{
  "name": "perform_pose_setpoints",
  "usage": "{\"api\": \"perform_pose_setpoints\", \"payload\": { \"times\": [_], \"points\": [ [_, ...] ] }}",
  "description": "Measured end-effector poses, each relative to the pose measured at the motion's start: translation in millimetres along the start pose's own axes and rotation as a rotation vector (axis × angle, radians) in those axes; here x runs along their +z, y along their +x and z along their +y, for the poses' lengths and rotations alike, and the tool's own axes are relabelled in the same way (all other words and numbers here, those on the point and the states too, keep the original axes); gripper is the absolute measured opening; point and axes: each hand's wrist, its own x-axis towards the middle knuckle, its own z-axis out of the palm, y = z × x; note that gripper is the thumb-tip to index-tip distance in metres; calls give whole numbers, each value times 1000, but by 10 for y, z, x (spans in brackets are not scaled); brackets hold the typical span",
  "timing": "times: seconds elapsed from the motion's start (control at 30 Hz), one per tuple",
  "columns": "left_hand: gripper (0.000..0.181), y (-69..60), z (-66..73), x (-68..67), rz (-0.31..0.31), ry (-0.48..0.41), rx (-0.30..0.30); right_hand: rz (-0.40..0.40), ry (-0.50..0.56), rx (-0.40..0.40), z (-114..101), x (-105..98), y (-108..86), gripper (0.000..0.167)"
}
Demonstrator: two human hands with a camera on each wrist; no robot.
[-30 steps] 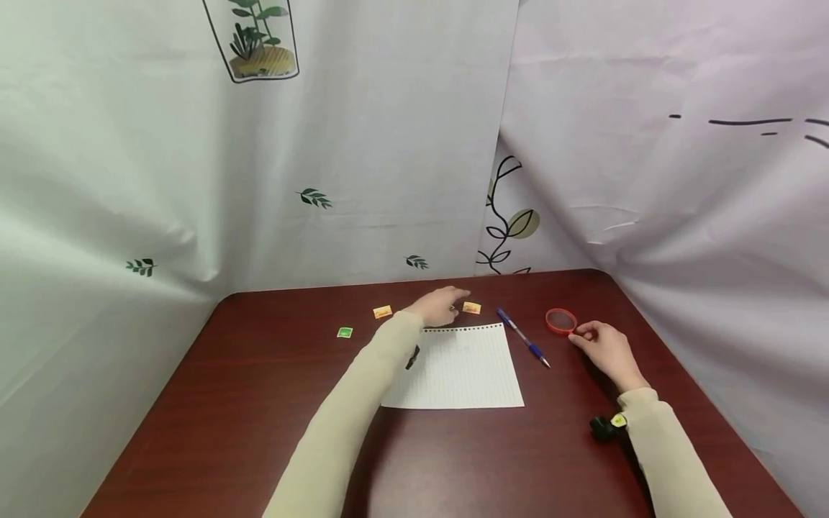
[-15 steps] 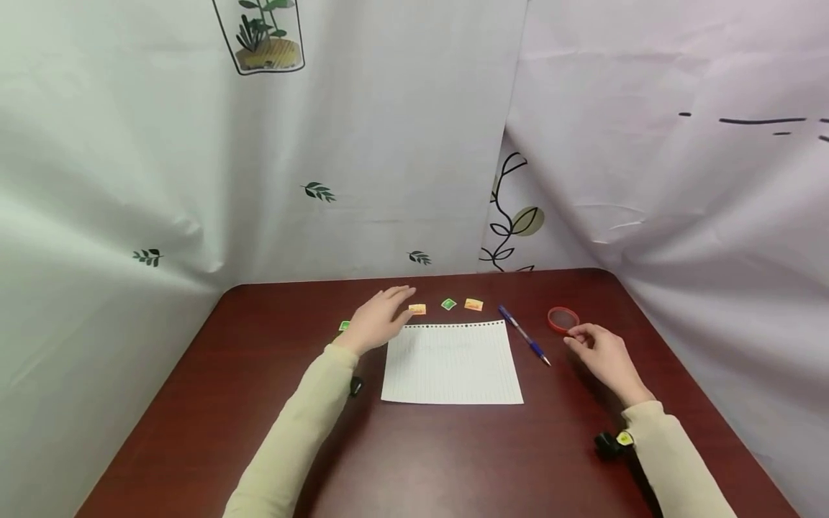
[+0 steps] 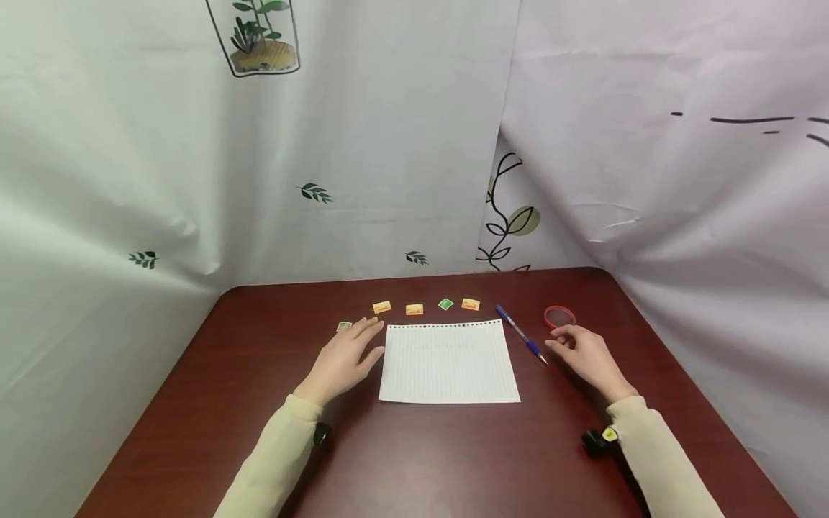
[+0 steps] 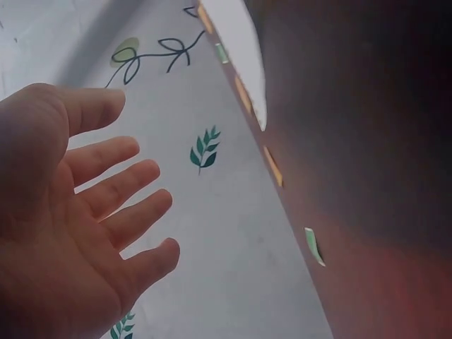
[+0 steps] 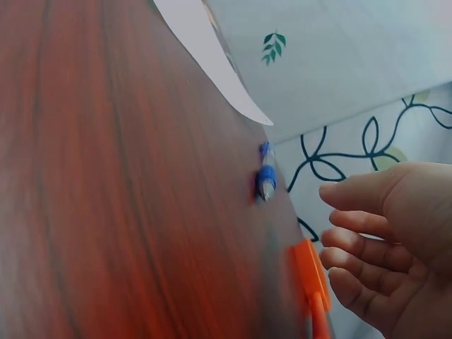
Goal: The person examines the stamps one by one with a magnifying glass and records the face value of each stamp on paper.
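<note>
My left hand (image 3: 340, 363) hovers left of a lined sheet of paper (image 3: 448, 363), fingers spread and holding nothing. By its fingertips lies a small green stamp-like piece (image 3: 344, 326). Behind the paper runs a row of similar pieces: an orange-yellow one (image 3: 382, 306), a second orange-yellow one (image 3: 414, 309), a green one (image 3: 445, 304) and another orange-yellow one (image 3: 470, 304). My right hand (image 3: 589, 360) has loosely bent fingers with nothing between them. It is just in front of a red-rimmed magnifying glass (image 3: 560, 317), whose orange-red handle (image 5: 319, 318) shows in the right wrist view.
A blue pen (image 3: 521, 334) lies slanted between the paper and the magnifying glass. The dark red-brown table (image 3: 427, 460) meets a pale printed cloth (image 3: 388, 144) at its back and sides. Wrist cameras (image 3: 596, 442) hang under both sleeves.
My left hand has drawn back leftward from the row of stamp-like pieces, uncovering the middle ones. My right hand has come slightly left and away from the magnifying glass's handle.
</note>
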Motion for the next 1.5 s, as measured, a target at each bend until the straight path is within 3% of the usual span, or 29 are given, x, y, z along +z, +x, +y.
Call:
{"api": "perform_pose_setpoints", "payload": {
  "times": [0.2, 0.43, 0.53, 0.7, 1.03, 1.27, 1.5],
  "points": [
    [52, -85, -8, 71, -51, 7, 10, -32, -11, -3, -73, 93, 86, 24],
    [60, -186, -14, 145, -255, 7, -26, -122, -8, 13, -127, 199, 125, 21],
    [59, -213, 13, 157, -304, -8, -34, -150, -11, 33, -138, 226, 125, 20],
    [55, -228, 67, 137, -341, -67, -25, -177, -42, 73, -163, 234, 160, 23],
    [52, -271, 77, 141, -411, -66, -60, -280, -46, 103, -218, 214, 258, 20],
    [54, -271, 87, 154, -418, -65, -75, -340, -16, 120, -220, 177, 289, 21],
    [54, -274, 94, 158, -416, -58, -74, -337, 55, 129, -201, 150, 256, 21]
  ]
}}
